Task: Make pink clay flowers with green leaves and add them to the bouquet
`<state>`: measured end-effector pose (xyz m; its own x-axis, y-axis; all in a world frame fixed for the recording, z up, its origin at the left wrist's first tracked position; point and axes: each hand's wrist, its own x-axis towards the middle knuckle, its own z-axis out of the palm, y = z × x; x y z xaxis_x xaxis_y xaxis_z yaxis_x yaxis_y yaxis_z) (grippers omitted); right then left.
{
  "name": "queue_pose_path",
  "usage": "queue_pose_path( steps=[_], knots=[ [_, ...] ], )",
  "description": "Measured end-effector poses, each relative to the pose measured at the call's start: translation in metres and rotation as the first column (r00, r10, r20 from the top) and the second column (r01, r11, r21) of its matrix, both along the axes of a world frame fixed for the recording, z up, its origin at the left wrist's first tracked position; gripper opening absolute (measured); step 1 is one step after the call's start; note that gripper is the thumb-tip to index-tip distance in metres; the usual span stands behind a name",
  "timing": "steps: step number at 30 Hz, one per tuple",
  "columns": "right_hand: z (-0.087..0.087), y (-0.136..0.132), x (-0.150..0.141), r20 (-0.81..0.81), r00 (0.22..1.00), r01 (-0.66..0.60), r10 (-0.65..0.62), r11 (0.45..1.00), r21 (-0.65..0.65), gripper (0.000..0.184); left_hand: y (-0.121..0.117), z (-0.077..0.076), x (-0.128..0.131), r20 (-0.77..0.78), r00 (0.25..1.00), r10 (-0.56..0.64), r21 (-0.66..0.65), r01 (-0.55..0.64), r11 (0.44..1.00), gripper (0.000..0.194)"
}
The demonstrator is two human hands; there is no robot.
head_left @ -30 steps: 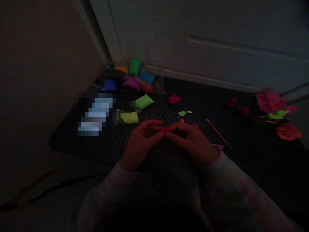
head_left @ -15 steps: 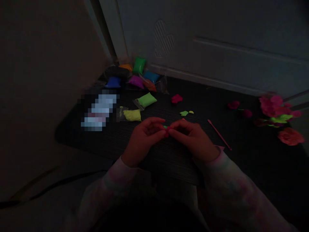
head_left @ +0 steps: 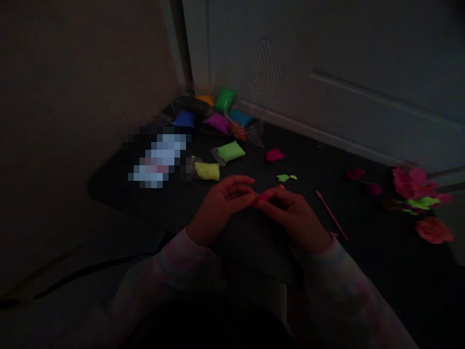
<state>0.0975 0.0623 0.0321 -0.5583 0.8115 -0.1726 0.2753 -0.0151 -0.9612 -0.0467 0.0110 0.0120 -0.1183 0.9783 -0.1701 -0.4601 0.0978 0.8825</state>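
Observation:
Low over the dark table (head_left: 250,237), my two hands meet at a small bright pink piece of modelling clay (head_left: 260,198) with a speck of green on it. My left hand (head_left: 218,208) pinches its left side between thumb and fingertips. On its right side, the thumb and index finger of my right hand (head_left: 300,215) press the clay; the fingers hide part of it. Just beyond them lie a small orange-red bit (head_left: 281,186), a flat green clay piece (head_left: 283,178) and a yellow scrap (head_left: 293,177). A pink clay lump (head_left: 275,155) sits farther back.
A thin pink stick tool (head_left: 332,216) lies right of my hands. Pink flowers (head_left: 410,182) and an orange flower (head_left: 434,230) are at the right. Left are a light green clay bag (head_left: 231,151), a yellow one (head_left: 208,171) and a pixelated bright rectangle (head_left: 160,160); several colourful bags lie behind.
The view has turned, so the table and its things sit farther right and tilted. My hands stay together on the pink clay, which has shifted slightly in my fingers; a green speck now shows.

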Motion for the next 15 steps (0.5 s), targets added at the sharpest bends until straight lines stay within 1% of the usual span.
queue_pose_path(
  steps=[2,4,7,11,15],
  knots=[
    [0.0001,0.0007,-0.0001,-0.02,0.999,0.027,-0.027,1.0,-0.017,0.009,-0.0007,0.0011,0.0001,0.009,1.0,-0.026,-0.003,0.026,1.0,0.03],
    [0.0005,0.001,-0.0003,-0.034,0.998,0.054,-0.055,0.998,-0.034,0.01,-0.0012,0.0024,0.0001,-0.02,0.999,-0.042,-0.012,0.042,0.999,0.032],
    [0.001,0.0002,-0.0006,-0.03,0.998,0.058,-0.059,0.997,-0.052,0.011,-0.0009,0.0028,-0.0003,-0.055,0.998,-0.019,-0.015,0.018,1.0,0.03],
    [0.0012,-0.0016,-0.0011,-0.025,0.999,0.026,-0.027,1.0,-0.012,0.01,0.0,0.0007,-0.0002,-0.018,1.0,0.012,-0.01,-0.012,1.0,0.029],
    [0.0007,-0.0013,-0.0017,-0.023,0.999,0.041,-0.04,0.999,0.015,0.009,-0.0002,0.0011,0.0003,0.014,1.0,-0.011,-0.011,0.011,1.0,0.039]
  ],
)
